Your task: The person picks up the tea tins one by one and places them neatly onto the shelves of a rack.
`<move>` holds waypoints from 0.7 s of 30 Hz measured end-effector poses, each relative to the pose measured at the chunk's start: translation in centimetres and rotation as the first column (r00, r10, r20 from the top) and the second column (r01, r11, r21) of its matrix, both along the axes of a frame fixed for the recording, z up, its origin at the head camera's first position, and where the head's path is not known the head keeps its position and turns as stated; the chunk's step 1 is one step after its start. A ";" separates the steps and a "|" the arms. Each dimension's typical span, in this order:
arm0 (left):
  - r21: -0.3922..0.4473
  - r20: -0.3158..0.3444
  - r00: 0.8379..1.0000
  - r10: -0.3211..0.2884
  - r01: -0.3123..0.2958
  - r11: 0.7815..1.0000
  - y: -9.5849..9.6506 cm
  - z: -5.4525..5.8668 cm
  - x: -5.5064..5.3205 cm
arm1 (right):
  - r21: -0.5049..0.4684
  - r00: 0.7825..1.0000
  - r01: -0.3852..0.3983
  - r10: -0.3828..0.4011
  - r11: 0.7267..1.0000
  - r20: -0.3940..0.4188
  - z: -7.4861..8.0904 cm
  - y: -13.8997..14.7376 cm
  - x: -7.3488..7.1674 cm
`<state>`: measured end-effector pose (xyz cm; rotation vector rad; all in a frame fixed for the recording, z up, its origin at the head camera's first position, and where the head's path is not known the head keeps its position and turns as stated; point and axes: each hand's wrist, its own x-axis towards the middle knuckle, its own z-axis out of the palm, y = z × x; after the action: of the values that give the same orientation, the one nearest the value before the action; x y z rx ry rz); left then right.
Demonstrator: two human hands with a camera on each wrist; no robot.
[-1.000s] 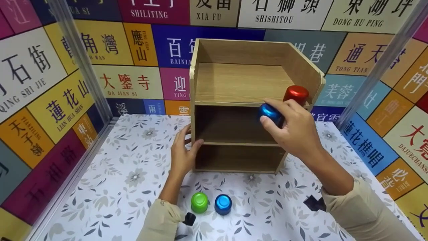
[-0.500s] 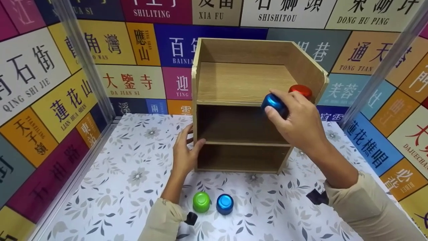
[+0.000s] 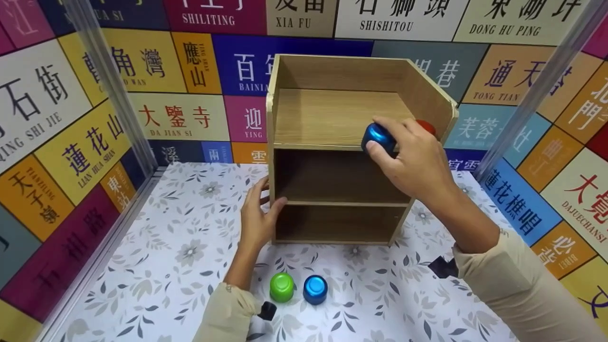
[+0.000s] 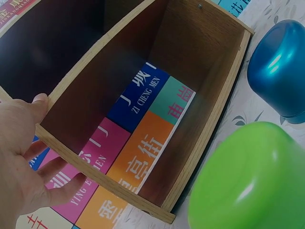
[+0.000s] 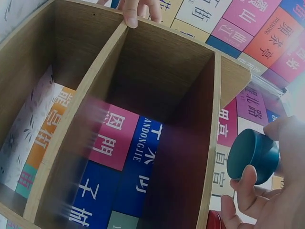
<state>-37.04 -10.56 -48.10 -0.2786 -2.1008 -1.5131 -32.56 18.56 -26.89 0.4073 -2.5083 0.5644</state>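
Note:
My right hand [image 3: 418, 159] pinches a small blue metallic cup [image 3: 377, 137] between thumb and fingers, at the front edge of the wooden shelf's [image 3: 339, 145] top tier. Behind that hand a red metallic cup [image 3: 426, 126] is at the tier's right front corner, mostly hidden. On the shelf's left side my left hand [image 3: 256, 216] grips the side panel, with the thumb on the front edge and the fingers round the outside. In front of the shelf, a green cup [image 3: 281, 287] and another blue cup [image 3: 315, 289] stand side by side on the table.
The shelf has two dark compartments below its top tier, and the left wrist view looks through the open back of the lower compartment [image 4: 190, 43]. A floral cloth [image 3: 190, 251] covers the table. Patterned sign walls [image 3: 180, 111] and clear corner posts [image 3: 118, 90] enclose it.
My right hand has lifted the blue cup slightly, from the compartment's upper edge to the top tier's edge, now covering more of the red cup. My left hand keeps its grip.

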 end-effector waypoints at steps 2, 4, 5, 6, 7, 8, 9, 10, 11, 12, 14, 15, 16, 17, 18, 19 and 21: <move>0.000 -0.002 1.000 0.002 -0.002 1.000 0.0 -0.1 0.0 | 0.007 1.000 -0.003 0.003 1.000 0.001 0.1 0.0 -0.2; -0.001 0.000 1.000 0.003 -0.003 1.000 0.0 -0.1 0.1 | 0.011 1.000 -0.005 0.005 1.000 0.010 0.3 0.0 -0.3; -0.004 0.004 1.000 0.004 -0.004 1.000 0.0 0.0 0.1 | 0.012 1.000 -0.004 0.004 1.000 0.016 0.4 0.0 -0.3; -0.005 0.004 1.000 0.004 -0.004 1.000 -0.1 0.0 0.1 | 0.013 1.000 -0.002 0.002 1.000 0.025 0.5 0.0 -0.3; -0.007 0.007 1.000 0.003 -0.003 1.000 -0.1 0.1 0.1 | 0.016 0.999 0.000 0.000 1.000 0.032 0.6 0.0 -0.3; -0.008 0.007 1.000 0.003 -0.003 1.000 -0.1 0.1 0.0 | 0.020 0.999 0.002 -0.003 1.000 0.041 0.7 0.0 -0.3; -0.011 0.009 1.000 0.004 -0.004 1.000 -0.1 0.1 0.0 | 0.024 0.999 0.004 -0.005 1.000 0.051 0.8 -0.1 -0.3; -0.011 0.010 1.000 0.003 -0.003 1.000 -0.1 0.2 0.0 | 0.030 0.998 0.007 -0.009 1.000 0.060 0.9 -0.1 -0.3; -0.010 0.009 1.000 0.002 -0.002 1.000 -0.1 0.2 0.0 | 0.034 0.997 0.009 -0.012 0.999 0.070 1.0 -0.1 -0.3; -0.009 0.008 1.000 0.002 -0.002 1.000 -0.1 0.2 0.0 | 0.038 0.997 0.010 -0.013 0.999 0.080 1.0 -0.2 -0.4; -0.009 0.011 1.000 0.003 -0.002 1.000 -0.1 0.2 0.0 | 0.045 0.996 0.009 -0.013 0.999 0.089 1.1 -0.3 -0.5; -0.007 0.010 1.000 0.002 -0.002 1.000 -0.1 0.2 0.0 | 0.047 0.996 0.008 -0.012 0.999 0.089 1.2 -0.3 -0.5; -0.005 0.005 1.000 0.000 0.000 1.000 -0.1 0.2 0.0 | 0.048 0.996 0.006 -0.011 0.999 0.085 1.3 -0.3 -0.6; -0.003 0.004 1.000 -0.001 0.001 1.000 -0.1 0.2 0.0 | 0.049 0.997 0.004 -0.008 0.999 0.081 1.4 -0.3 -0.6; -0.003 0.004 1.000 -0.003 0.003 1.000 -0.1 0.1 0.0 | 0.048 0.997 0.004 -0.008 0.999 0.076 1.5 -0.4 -0.7; -0.002 0.004 1.000 -0.006 0.006 1.000 -0.1 0.1 0.0 | 0.048 0.997 0.005 -0.008 0.999 0.072 1.6 -0.4 -0.7; -0.001 0.003 1.000 -0.010 0.010 1.000 -0.1 0.1 -0.1 | 0.049 0.998 0.010 -0.013 0.999 0.066 1.8 -0.4 -0.8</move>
<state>-37.12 -10.62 -47.96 -0.2886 -2.1051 -1.5194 -33.31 18.13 -25.14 0.3986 -2.5900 0.5215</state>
